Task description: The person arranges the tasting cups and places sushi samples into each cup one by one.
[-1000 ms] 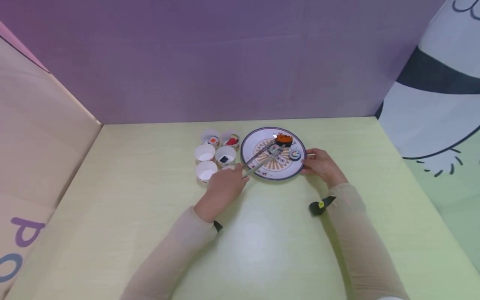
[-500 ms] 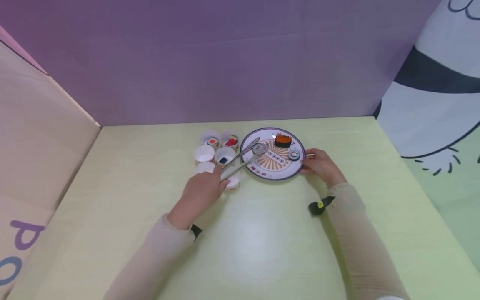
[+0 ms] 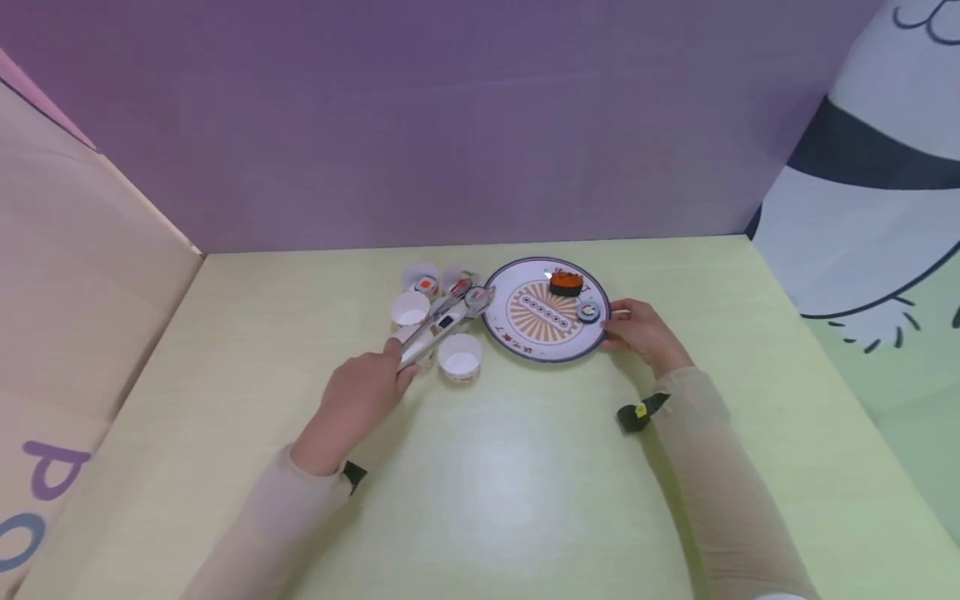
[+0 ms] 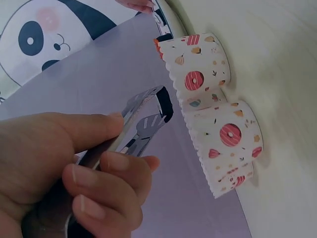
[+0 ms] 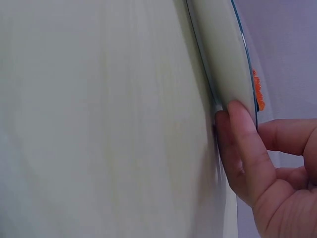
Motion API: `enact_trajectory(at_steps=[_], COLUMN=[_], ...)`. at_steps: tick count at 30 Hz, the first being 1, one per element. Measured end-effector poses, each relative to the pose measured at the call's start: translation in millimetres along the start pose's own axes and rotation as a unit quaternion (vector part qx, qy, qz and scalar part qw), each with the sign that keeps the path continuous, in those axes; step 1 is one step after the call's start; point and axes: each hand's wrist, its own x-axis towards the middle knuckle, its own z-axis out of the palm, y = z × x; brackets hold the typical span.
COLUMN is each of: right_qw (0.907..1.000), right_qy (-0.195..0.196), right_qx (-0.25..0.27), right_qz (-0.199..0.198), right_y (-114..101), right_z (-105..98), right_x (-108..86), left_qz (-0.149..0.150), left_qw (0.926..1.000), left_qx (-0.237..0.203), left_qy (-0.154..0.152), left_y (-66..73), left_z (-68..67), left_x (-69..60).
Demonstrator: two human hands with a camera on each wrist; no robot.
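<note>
My left hand (image 3: 365, 398) grips a pair of metal tongs (image 3: 431, 325), fingers wrapped round the handle. Between the tong tips is a small round sushi roll (image 3: 477, 299), dark-edged in the left wrist view, held above the paper cups. My right hand (image 3: 639, 335) pinches the right rim of a white, blue-edged plate (image 3: 517, 271), some fingers beneath it in the right wrist view. On that plate sit an orange-topped sushi piece (image 3: 566, 283) and another small round sushi roll (image 3: 588, 312).
Several white paper cups stand left of the plate, among them a front cup (image 3: 460, 357) and a middle-left cup (image 3: 409, 308). A back cup holds an orange-centred roll (image 3: 427, 285). The purple wall panel (image 3: 480, 125) closes off the far table edge.
My left hand has drawn the tongs with the round sushi roll leftward, off the middle of the plate to above the cups. The right hand stays at the plate's rim.
</note>
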Motion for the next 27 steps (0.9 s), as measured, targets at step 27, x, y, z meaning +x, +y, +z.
enact_trajectory(at_steps=[27], right_qw=[0.9998], right_qy=[0.005], right_qx=[-0.014], right_qz=[0.012], right_y=[-3.8], right_z=[1.1], right_x=[-2.5], left_qz=[-0.030], left_qw=[0.9977], left_qx=[-0.011], left_qy=[0.060], left_y=[-39.6], left_z=[-4.5], left_x=[-27.6])
